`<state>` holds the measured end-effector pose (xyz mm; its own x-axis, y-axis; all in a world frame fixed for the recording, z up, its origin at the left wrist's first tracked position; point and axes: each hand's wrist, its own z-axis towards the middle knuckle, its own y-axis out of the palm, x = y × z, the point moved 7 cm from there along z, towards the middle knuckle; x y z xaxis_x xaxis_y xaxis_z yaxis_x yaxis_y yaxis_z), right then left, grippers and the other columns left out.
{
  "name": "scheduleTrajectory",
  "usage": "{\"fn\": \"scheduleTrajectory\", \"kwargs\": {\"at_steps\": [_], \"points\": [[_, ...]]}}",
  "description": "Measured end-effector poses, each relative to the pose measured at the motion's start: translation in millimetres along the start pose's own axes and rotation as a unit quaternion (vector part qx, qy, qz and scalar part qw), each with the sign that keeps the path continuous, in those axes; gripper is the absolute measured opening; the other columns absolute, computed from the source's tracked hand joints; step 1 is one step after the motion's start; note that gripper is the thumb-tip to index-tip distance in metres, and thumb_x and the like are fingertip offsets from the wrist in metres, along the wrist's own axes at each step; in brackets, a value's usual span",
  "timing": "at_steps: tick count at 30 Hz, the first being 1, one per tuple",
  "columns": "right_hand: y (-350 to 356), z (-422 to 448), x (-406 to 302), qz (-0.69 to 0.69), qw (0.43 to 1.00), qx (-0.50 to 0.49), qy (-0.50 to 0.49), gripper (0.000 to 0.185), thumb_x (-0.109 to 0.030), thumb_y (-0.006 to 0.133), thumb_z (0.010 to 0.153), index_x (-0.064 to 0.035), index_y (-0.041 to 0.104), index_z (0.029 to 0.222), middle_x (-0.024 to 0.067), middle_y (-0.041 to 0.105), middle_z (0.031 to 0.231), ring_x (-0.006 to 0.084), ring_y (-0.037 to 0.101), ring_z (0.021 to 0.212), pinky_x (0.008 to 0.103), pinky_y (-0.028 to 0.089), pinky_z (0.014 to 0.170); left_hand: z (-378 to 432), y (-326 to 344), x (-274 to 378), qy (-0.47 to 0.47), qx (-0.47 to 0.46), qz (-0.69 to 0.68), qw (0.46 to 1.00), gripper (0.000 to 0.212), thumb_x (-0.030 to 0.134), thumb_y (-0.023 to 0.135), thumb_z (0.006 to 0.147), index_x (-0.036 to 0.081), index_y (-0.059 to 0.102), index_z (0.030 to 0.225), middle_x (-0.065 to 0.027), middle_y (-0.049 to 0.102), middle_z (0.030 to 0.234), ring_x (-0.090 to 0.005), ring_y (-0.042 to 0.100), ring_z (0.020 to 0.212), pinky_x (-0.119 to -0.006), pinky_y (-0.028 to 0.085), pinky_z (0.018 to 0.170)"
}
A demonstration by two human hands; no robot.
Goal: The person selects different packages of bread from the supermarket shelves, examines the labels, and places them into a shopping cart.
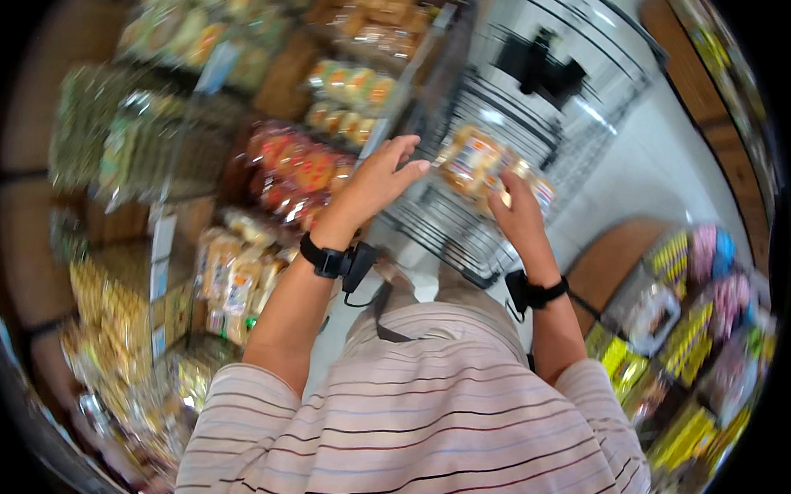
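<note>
A clear packet of bread rolls [473, 161] with a white and blue label sits over the wire shopping cart [464, 246]. My right hand [519, 209] is at the packet's near right end, its thumb and fingers overlapping it. Blur hides whether those fingers grip or only touch it. To the packet's left, my left hand [388, 175] holds nothing, with thumb and fingers apart. It is beside the front edge of a bread shelf. Each wrist wears a black strap with a small device.
Shelves on the left carry red-wrapped packets [300, 162], bagged bread [237, 277] and green-tinted packets [151, 144]. A black object [539, 66] lies in the far part of the cart. On the right, a rounded wooden display [620, 255] bears yellow packages [686, 332].
</note>
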<state>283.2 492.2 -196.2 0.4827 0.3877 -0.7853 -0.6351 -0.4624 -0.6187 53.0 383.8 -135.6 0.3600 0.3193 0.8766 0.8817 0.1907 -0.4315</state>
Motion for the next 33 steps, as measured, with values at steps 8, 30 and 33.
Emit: {"fn": "scheduleTrajectory", "kwargs": {"at_steps": [8,30,33], "points": [[85,13,-59,0.077,0.982,-0.164,-0.055,0.039,-0.019,0.067,0.090,0.0033,0.058,0.121,0.0221,0.066,0.108,0.0340,0.066,0.098,0.0399,0.052,0.084,-183,-228,15,-0.065,0.256,0.002,0.964,0.029,0.032,0.059,0.100,0.007,0.063,0.113,0.0004,0.067,0.097,-0.0080,0.062,0.089,-0.025,0.049,0.074],[217,-31,-288,0.237,0.866,-0.441,-0.009,0.032,-0.011,0.061,0.097,0.0016,0.054,0.126,0.0057,0.065,0.109,0.0107,0.059,0.105,0.0253,0.046,0.093,-251,-530,-219,-0.433,0.130,0.392,0.801,0.062,0.039,0.076,0.077,0.005,0.064,0.127,-0.0194,0.061,0.133,-0.0343,0.060,0.120,-0.044,0.049,0.097],[220,-30,-284,0.215,0.873,-0.439,0.001,0.033,-0.013,0.061,0.097,0.0015,0.054,0.126,0.0051,0.064,0.109,0.0109,0.059,0.106,0.0258,0.045,0.094,-243,-527,-237,-0.469,0.086,0.395,0.786,0.059,0.037,0.080,0.072,0.009,0.067,0.122,-0.0175,0.065,0.127,-0.0312,0.063,0.117,-0.041,0.050,0.095]]}}
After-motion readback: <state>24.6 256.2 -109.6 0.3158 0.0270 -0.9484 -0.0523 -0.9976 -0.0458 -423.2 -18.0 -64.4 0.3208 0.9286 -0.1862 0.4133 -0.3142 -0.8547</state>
